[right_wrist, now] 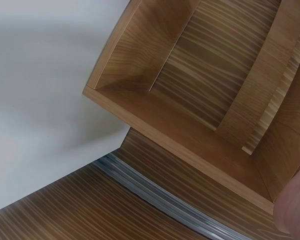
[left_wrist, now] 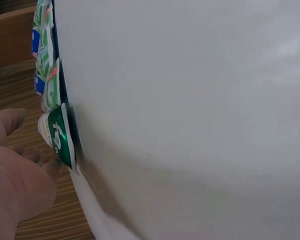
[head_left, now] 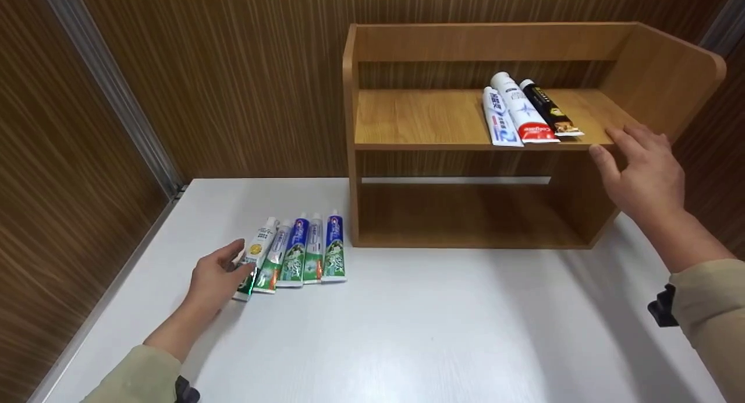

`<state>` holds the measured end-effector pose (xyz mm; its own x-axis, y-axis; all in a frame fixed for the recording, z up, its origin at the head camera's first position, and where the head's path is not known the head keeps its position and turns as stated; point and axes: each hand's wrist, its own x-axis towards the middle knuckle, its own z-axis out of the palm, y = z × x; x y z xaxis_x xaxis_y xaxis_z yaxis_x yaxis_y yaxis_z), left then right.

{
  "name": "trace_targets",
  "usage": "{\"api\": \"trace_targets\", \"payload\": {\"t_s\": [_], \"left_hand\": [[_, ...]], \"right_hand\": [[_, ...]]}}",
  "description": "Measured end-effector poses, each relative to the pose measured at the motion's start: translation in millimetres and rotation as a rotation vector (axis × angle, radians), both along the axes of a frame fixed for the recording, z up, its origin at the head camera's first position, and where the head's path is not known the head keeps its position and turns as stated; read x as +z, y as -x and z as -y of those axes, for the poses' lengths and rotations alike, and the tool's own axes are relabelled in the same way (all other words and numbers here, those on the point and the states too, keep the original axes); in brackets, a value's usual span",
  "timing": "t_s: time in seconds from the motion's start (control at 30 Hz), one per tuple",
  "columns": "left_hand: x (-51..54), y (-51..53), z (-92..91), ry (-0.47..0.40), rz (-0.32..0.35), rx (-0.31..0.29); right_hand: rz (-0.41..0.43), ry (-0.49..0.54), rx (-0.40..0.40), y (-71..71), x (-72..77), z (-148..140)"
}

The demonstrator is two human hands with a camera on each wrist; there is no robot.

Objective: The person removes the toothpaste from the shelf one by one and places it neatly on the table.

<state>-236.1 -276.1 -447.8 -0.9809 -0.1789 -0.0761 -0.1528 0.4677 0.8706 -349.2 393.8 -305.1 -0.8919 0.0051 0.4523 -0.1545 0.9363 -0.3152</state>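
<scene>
My left hand (head_left: 215,275) is at the leftmost toothpaste tube (head_left: 256,247), white with a green end, on the table. Its thumb lies over the tube and the fingers reach along the left edge. In the left wrist view, the hand (left_wrist: 20,175) spreads round the tube's green end (left_wrist: 59,135); firm contact cannot be told. Over the right end of the wooden shelf unit's upper board (head_left: 419,117), my right hand (head_left: 649,170) rests with thumb at the front edge, holding no tube. Only a blurred part of that hand (right_wrist: 292,205) enters the right wrist view.
Several blue, green and silver toothpaste tubes (head_left: 295,251) lie side by side left of the unit. On the upper board lie a white-and-blue tube (head_left: 499,117), a white-and-red Colgate tube (head_left: 527,112) and a black tube (head_left: 547,106). Wood-patterned walls (head_left: 233,71) enclose the white table (head_left: 407,333).
</scene>
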Motion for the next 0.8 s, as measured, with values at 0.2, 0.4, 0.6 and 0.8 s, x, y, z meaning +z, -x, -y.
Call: {"api": "trace_targets", "payload": {"t_s": [0.2, 0.4, 0.6, 0.8], "left_hand": [[15.5, -0.9, -8.4, -0.015, -0.033, -0.024], [33.3, -3.7, -24.6, -0.006, -0.086, -0.06], [50.3, -3.6, -47.3, -0.05, -0.156, -0.125], [72.4, -2.2, -78.5, -0.115, -0.215, -0.21]], "right_hand": [[-0.032, -0.006, 0.011, 1.5, -0.4, -1.0], [-0.021, -0.007, 0.017, 1.2, -0.8, -1.2], [-0.02, -0.002, 0.021, 1.1, -0.3, -1.1], [-0.009, 0.003, 0.017, 0.8, 0.5, -0.3]]}}
